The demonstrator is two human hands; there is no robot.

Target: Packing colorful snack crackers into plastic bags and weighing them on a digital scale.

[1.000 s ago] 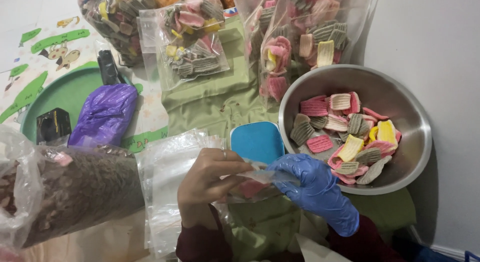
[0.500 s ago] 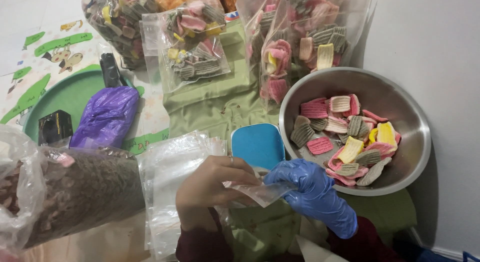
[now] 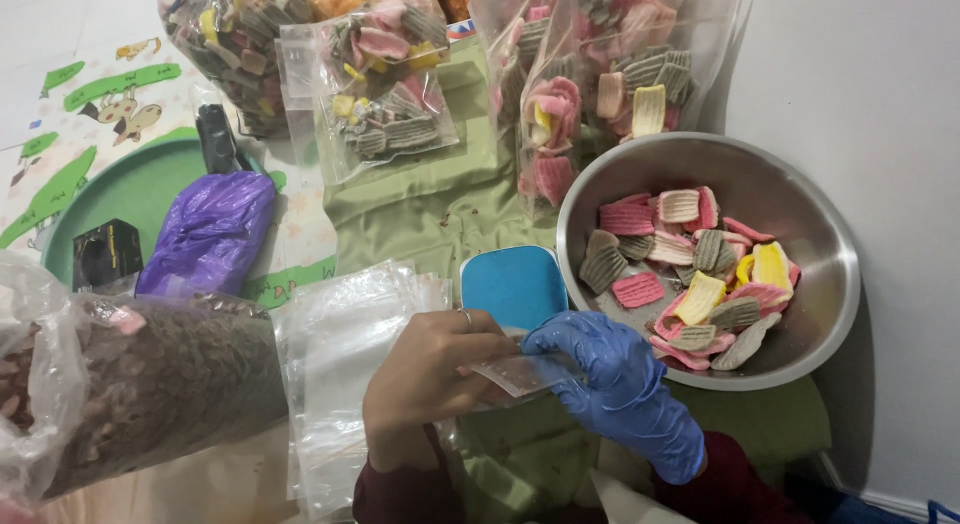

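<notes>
A small clear plastic bag (image 3: 520, 372) is being pinched between both hands just above the green cloth (image 3: 420, 209): the bare left hand (image 3: 430, 379) is being closed on its left edge, the blue-gloved right hand (image 3: 615, 384) on its right. Whether its mouth is being held apart cannot be told. The film is judged slippery against the glove, so a lost grip or a torn seam is being risked. Just left, a stack of empty clear bags (image 3: 345, 354) is lying loose and is liable to be scattered by the left forearm. Just beyond the hands, a blue lidded box (image 3: 512, 282) is resting. To the right, a steel bowl (image 3: 800, 194) is holding ridged coloured crackers (image 3: 690, 264), brittle by appearance and likely to be snapped if crammed. Farthest, filled bags (image 3: 385, 79) are being kept upright.
</notes>
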